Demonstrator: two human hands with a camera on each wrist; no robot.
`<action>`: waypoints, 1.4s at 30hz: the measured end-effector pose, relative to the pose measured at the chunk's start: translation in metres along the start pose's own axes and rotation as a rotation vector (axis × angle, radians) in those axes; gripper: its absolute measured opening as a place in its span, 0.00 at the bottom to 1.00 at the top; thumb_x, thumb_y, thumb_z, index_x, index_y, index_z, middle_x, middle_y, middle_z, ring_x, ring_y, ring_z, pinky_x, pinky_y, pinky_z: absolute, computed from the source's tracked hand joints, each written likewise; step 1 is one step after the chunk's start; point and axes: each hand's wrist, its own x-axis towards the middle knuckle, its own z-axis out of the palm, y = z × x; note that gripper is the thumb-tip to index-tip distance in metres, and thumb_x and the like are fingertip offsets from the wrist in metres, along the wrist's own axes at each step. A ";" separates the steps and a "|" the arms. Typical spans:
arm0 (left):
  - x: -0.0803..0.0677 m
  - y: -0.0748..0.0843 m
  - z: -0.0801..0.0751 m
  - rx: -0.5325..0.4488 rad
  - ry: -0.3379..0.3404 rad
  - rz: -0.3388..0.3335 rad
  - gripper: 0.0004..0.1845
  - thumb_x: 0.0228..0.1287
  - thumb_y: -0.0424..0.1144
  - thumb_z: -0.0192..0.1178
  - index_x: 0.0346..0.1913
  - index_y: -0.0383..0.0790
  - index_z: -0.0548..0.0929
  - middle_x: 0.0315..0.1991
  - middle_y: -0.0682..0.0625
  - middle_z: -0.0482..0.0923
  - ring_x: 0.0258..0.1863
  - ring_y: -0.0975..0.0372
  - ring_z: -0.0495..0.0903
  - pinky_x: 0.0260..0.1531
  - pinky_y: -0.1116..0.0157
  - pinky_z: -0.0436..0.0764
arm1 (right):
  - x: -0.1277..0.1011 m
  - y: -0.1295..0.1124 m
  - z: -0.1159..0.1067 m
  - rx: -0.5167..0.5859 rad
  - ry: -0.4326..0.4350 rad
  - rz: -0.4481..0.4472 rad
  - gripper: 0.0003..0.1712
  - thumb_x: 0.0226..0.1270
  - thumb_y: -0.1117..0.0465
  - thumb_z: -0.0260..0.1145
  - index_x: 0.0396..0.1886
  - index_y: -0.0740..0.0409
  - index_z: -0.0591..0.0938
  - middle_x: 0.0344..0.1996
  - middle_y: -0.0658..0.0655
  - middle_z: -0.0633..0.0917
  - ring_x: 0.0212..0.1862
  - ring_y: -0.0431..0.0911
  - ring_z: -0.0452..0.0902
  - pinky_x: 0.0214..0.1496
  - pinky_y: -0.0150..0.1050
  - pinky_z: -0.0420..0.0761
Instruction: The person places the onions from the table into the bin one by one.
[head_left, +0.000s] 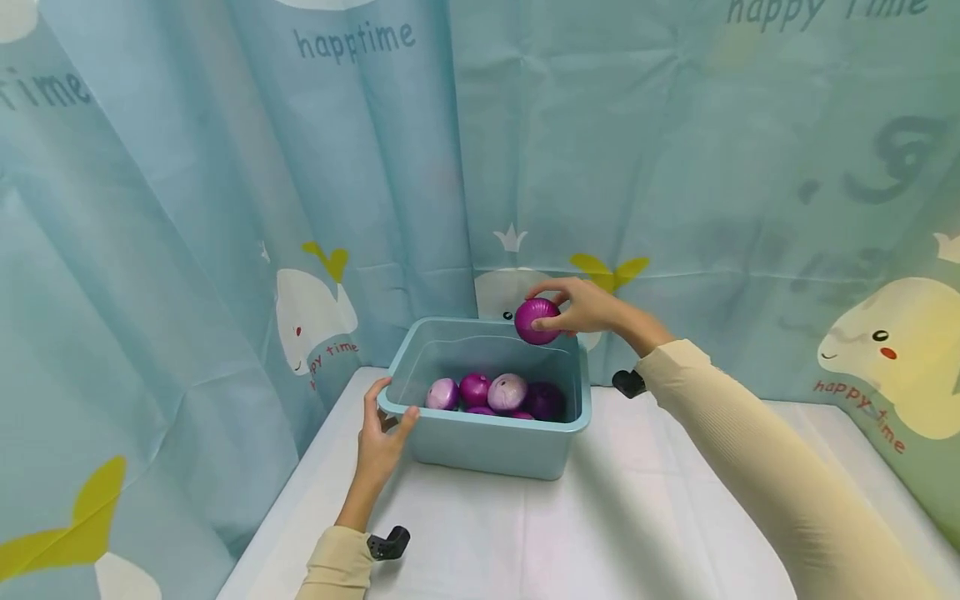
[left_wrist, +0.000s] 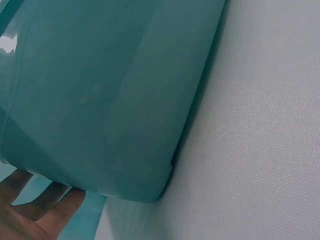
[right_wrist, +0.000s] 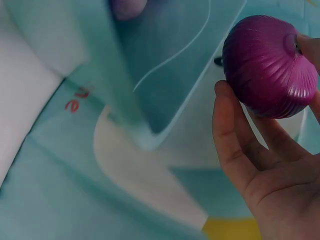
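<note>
A purple onion (head_left: 536, 322) is pinched between the thumb and fingers of my right hand (head_left: 587, 307), above the back right part of a blue plastic bin (head_left: 487, 450). In the right wrist view the onion (right_wrist: 270, 67) shows a ribbed, glossy skin, with the hand (right_wrist: 280, 185) beneath and beside it. My left hand (head_left: 381, 440) grips the bin's rim at the front left corner, thumb on the front side. Its fingers (left_wrist: 62, 210) touch the bin wall in the left wrist view. Inside the bin lie several onions, among them a pale one (head_left: 507, 392) and a dark one (head_left: 545, 402).
The bin stands on a table with a white cloth (head_left: 660, 483), close to the back edge. Blue curtains (head_left: 375, 167) printed with whales hang behind and at both sides. A black wrist device (head_left: 388, 543) sits by the left sleeve, another (head_left: 628, 383) by the right.
</note>
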 end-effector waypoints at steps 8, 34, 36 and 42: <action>-0.005 0.025 0.002 -0.017 -0.016 0.001 0.37 0.70 0.36 0.63 0.77 0.47 0.57 0.67 0.28 0.69 0.62 0.37 0.76 0.57 0.40 0.73 | 0.020 -0.014 0.019 0.030 -0.042 -0.022 0.31 0.62 0.56 0.77 0.65 0.49 0.79 0.51 0.63 0.83 0.50 0.57 0.83 0.39 0.45 0.87; -0.005 0.015 0.003 -0.014 -0.012 0.004 0.37 0.70 0.38 0.63 0.77 0.50 0.58 0.68 0.32 0.70 0.61 0.40 0.76 0.56 0.42 0.74 | 0.032 -0.016 0.042 -0.060 -0.110 -0.077 0.42 0.67 0.47 0.74 0.77 0.51 0.69 0.75 0.57 0.69 0.72 0.59 0.68 0.64 0.57 0.76; -0.004 0.012 0.002 -0.011 -0.011 0.002 0.38 0.70 0.38 0.63 0.77 0.51 0.57 0.68 0.32 0.70 0.61 0.40 0.76 0.56 0.42 0.74 | 0.031 -0.016 0.042 -0.061 -0.098 -0.099 0.43 0.67 0.48 0.74 0.77 0.52 0.68 0.75 0.57 0.69 0.73 0.60 0.67 0.66 0.59 0.72; -0.002 0.001 0.000 0.001 -0.001 0.010 0.38 0.70 0.42 0.65 0.77 0.57 0.58 0.68 0.35 0.70 0.62 0.42 0.77 0.57 0.42 0.75 | 0.028 -0.012 0.041 -0.022 -0.065 -0.124 0.43 0.68 0.51 0.73 0.78 0.54 0.66 0.75 0.60 0.67 0.73 0.62 0.65 0.66 0.60 0.73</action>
